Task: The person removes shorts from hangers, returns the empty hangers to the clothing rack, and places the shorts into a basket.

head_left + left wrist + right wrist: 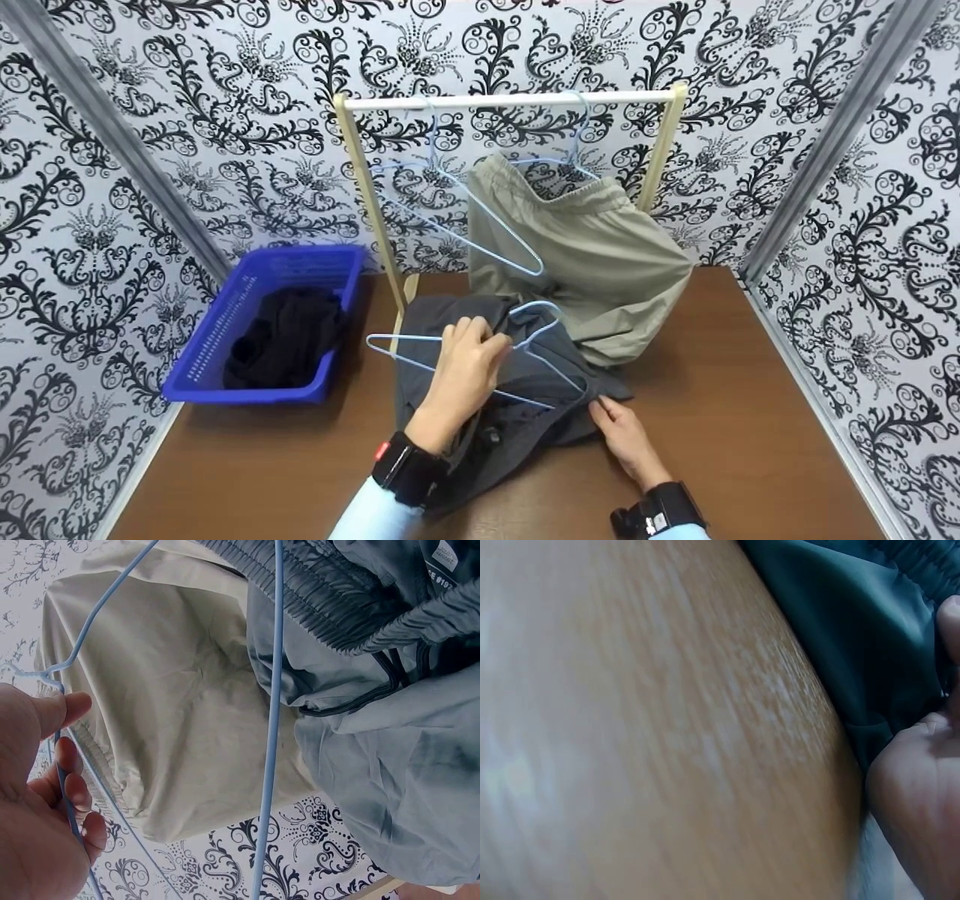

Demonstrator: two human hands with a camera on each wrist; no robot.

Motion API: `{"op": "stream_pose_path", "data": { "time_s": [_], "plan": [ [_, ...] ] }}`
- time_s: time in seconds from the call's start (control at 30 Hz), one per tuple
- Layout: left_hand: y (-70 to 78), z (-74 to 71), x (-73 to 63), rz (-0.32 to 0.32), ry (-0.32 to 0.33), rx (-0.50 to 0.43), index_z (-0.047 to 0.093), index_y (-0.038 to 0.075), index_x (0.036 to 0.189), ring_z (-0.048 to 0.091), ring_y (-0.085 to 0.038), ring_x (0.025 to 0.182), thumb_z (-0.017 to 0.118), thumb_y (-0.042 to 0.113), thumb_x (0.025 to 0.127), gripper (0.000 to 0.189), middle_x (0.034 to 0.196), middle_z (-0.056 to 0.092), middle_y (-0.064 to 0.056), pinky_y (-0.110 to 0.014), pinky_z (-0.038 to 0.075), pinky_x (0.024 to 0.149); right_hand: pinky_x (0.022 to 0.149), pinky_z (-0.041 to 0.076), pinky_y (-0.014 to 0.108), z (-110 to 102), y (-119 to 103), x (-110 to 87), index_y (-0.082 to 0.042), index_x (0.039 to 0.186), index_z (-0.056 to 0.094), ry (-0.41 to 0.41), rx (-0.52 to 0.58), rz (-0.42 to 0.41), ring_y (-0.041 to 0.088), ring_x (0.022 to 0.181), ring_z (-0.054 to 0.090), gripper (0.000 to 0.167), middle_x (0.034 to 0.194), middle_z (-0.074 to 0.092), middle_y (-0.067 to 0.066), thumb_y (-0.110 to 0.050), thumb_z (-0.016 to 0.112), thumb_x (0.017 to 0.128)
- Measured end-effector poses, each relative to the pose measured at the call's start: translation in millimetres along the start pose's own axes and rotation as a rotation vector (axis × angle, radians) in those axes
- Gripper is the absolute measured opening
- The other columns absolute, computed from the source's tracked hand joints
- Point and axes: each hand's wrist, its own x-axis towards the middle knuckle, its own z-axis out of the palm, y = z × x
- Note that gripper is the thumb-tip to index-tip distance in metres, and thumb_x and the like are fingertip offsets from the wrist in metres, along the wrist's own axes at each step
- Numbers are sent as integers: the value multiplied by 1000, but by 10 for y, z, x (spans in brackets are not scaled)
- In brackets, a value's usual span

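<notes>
My left hand (466, 367) grips a light blue wire hanger (536, 303) near the base of its hook. The hanger lies over dark grey shorts (435, 315), which are spread on the table, and its right end reaches into the opening of the waistband. In the left wrist view the shorts show a gathered elastic waist and a black drawstring (397, 675). At the waistband's right edge my right hand (624, 435) pinches the fabric between thumb and fingers. The right wrist view shows only part of this hand (922, 795) at the frame's edge.
Behind the dark shorts stands a rack with a white bar (495, 100). Khaki shorts (592, 255) hang on its right side, and a bare blue hanger (541, 266) hangs at the left. A blue basket (247, 395) with black clothing (289, 337) stands on the table's left.
</notes>
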Motion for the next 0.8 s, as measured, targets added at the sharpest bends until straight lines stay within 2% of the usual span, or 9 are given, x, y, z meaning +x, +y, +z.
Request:
{"op": "stream_pose_path", "data": {
  "time_s": [0.13,0.27,0.43,0.8],
  "plan": [
    [-19,-9,3,8,28,6,65,14,79,44,-24,75,75,15,92,15,81,47,-2,-39,34,69,118,35,50,-8,3,1,15,138,55,5,-15,3,42,140,47,41,144,54,30,-13,53,107],
    [-34,-32,4,2,29,4,66,15,80,44,-24,75,73,17,93,14,81,48,-2,-39,34,69,119,31,55,-22,-13,-3,21,139,49,5,-33,13,48,142,42,47,146,48,36,-13,52,107],
    [-51,-65,14,-7,31,-3,68,15,82,45,-24,75,73,17,93,13,81,49,-2,-40,34,69,121,28,54,-31,-19,0,23,140,45,-4,-28,26,49,144,40,49,147,46,38,-14,51,108],
    [-87,-124,31,-24,33,-7,71,14,84,45,-24,76,73,15,93,10,81,49,-2,-40,35,71,119,32,50,-9,-12,6,18,139,52,3,-8,13,42,141,45,43,145,53,31,-11,53,107]
  ]
}}
